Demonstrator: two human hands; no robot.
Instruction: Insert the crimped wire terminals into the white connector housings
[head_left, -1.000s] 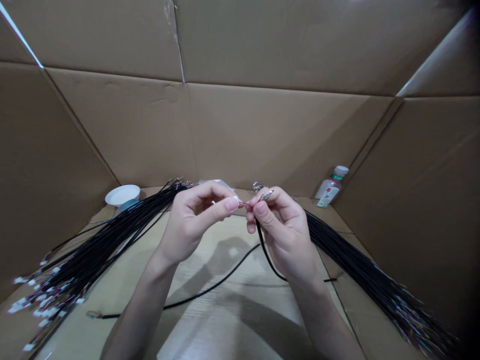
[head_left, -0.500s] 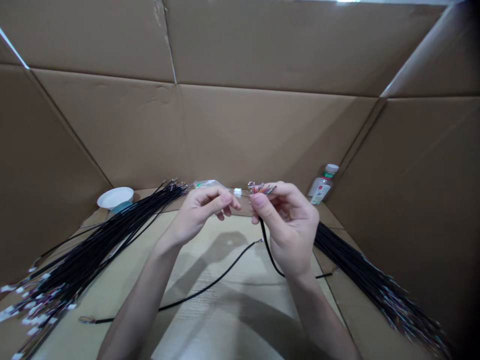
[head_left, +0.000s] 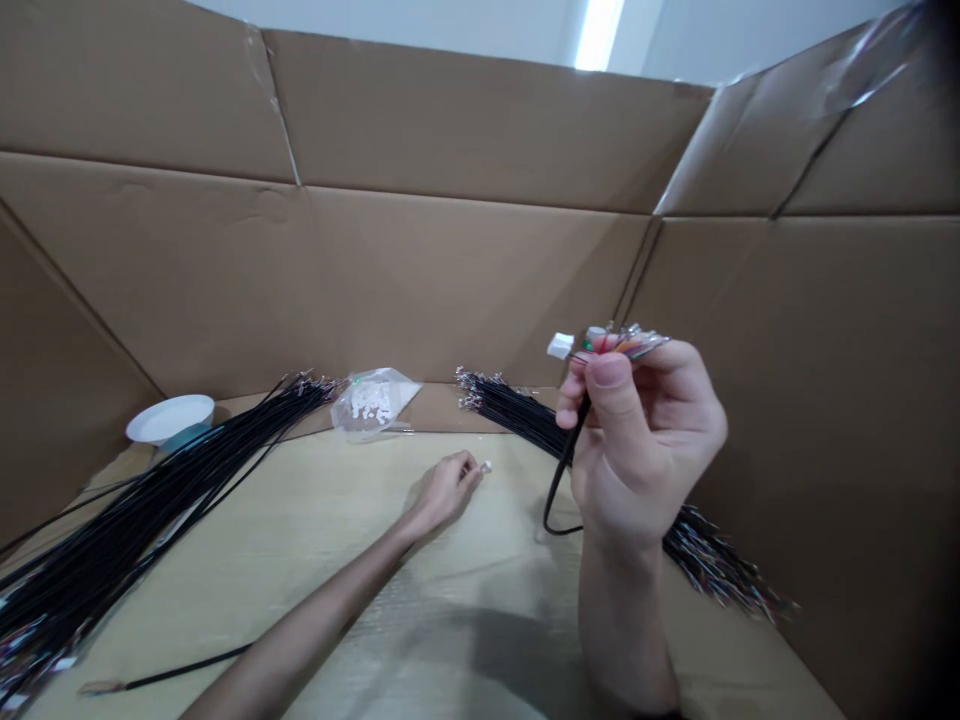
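The black cable (head_left: 561,472) is hanging in a loop from my right hand (head_left: 649,440), whose thumb and fingers are pinching it near its end, up above the tabletop (head_left: 337,505). Thin coloured wires (head_left: 651,346) are fanning out past my thumb, and a white connector (head_left: 560,346) is sticking out on the other side. Lower down, my left hand (head_left: 448,490) is holding a small white connector (head_left: 487,467) at its narrowed fingertips; whether that piece is clear of the surface I cannot tell. With so little of it in my grip, it could be slipping away if I were squeezing only a corner. The wires could be bending or crossing if my thumb were rolling, and any tug on the loop could be straining them. Farther out, a clear bag (head_left: 403,391) is lying between a left cable bundle (head_left: 187,495) and a right cable bundle (head_left: 517,415)
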